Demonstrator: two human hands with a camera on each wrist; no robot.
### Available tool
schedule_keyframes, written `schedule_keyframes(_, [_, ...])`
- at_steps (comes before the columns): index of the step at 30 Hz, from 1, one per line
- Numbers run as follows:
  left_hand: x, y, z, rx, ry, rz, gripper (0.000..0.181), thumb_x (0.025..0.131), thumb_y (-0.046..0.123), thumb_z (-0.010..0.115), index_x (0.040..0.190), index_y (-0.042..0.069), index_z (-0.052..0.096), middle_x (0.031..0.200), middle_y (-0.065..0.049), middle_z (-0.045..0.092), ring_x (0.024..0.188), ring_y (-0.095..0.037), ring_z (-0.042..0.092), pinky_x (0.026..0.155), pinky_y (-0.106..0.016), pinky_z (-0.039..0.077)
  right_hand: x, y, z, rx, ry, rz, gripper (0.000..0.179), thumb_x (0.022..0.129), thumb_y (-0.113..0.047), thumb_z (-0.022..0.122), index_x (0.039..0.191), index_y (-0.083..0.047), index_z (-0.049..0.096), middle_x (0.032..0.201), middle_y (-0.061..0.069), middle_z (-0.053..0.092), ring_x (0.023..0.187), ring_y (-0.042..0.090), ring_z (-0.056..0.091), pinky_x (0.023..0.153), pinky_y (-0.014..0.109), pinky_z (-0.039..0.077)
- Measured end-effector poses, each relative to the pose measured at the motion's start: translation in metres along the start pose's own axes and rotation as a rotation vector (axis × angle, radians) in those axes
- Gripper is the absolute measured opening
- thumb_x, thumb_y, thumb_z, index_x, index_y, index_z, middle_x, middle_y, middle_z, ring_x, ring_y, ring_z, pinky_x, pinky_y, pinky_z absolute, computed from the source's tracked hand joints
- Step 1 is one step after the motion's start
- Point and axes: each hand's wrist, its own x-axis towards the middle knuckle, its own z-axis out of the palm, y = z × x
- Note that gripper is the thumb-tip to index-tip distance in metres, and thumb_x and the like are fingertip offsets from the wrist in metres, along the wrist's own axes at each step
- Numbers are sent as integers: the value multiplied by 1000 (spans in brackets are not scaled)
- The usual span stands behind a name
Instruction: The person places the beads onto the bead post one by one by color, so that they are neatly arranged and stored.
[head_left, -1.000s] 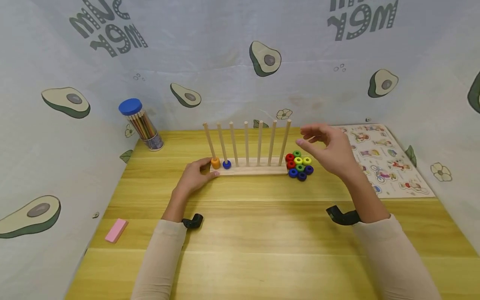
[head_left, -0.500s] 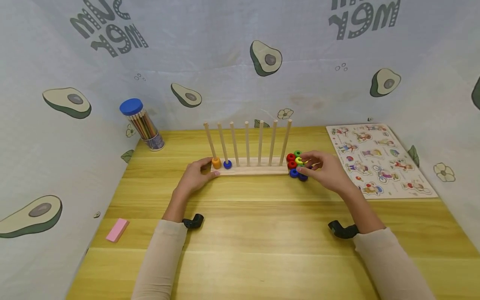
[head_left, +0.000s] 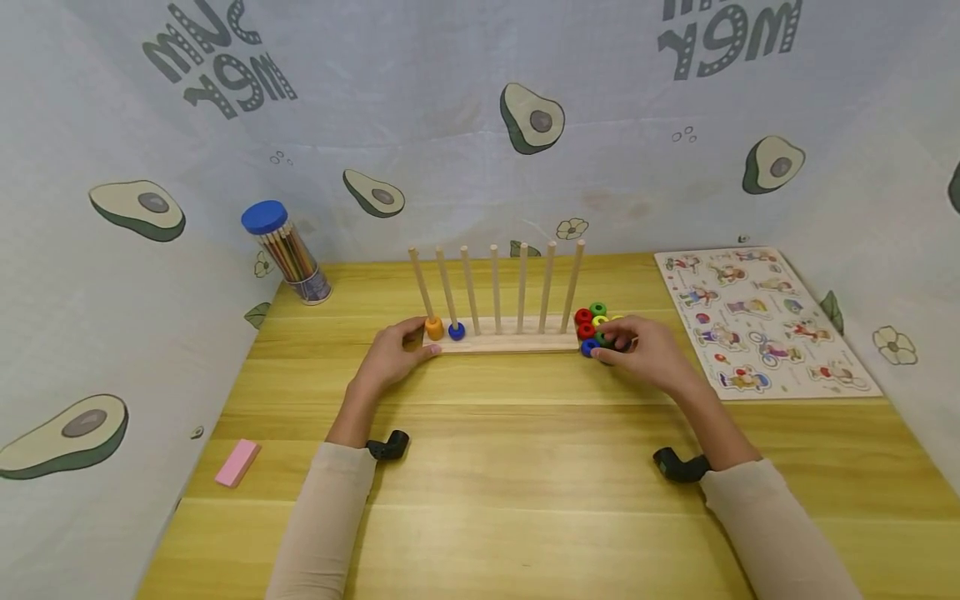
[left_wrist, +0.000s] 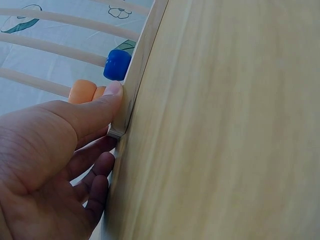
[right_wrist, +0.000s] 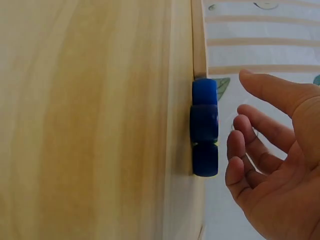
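My left hand (head_left: 389, 357) grips the left end of a wooden peg rack (head_left: 510, 342), thumb along its front side as the left wrist view shows. Seven-like upright pegs aside, orange beads (head_left: 434, 328) sit on the leftmost peg and a blue bead (head_left: 457, 332) on the second. Past the rack's right end lies a cluster of red, green, yellow and blue beads (head_left: 585, 332). My right hand (head_left: 648, 354) hovers over this cluster and hides part of it. In the right wrist view, its thumb and loosely bent fingers stand apart, just above dark blue beads (right_wrist: 205, 122).
A picture puzzle board (head_left: 765, 325) lies at the back right. At the back left stands a blue-lidded tub of pencils (head_left: 288, 254). A pink block (head_left: 237, 463) lies near the table's left edge. Printed cloth (head_left: 450, 125) hangs behind.
My right hand has come down and left from beside the rack's last peg to the bead cluster, then shifted slightly toward its front. My left hand keeps its grip on the rack.
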Motion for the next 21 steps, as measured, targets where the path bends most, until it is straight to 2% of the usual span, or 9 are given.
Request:
schedule_keyframes(7, [0, 0, 1, 0, 5, -6, 70, 96, 43, 73, 156, 18, 48, 148, -15, 57, 137, -35, 53, 114, -54, 42, 5, 2, 4, -63, -13, -25, 39, 90, -25, 82, 121, -2, 74, 101, 14, 67, 87, 25, 55, 78, 37, 45])
schedule_keyframes(15, [0, -1, 2, -6, 2, -12, 70, 95, 44, 74, 156, 19, 49, 146, -16, 58, 136, -36, 54, 113, -54, 43, 9, 3, 9, -84, -39, -9, 36, 88, -22, 84, 115, 0, 76, 95, 13, 63, 82, 24, 50, 73, 35, 43])
schedule_keyframes(21, [0, -1, 1, -2, 4, -5, 70, 95, 44, 74, 156, 19, 49, 147, -15, 58, 136, -35, 54, 114, -53, 42, 10, -1, 12, -103, -49, 0, 35, 89, -22, 83, 114, 2, 75, 97, 15, 65, 82, 25, 52, 73, 34, 44])
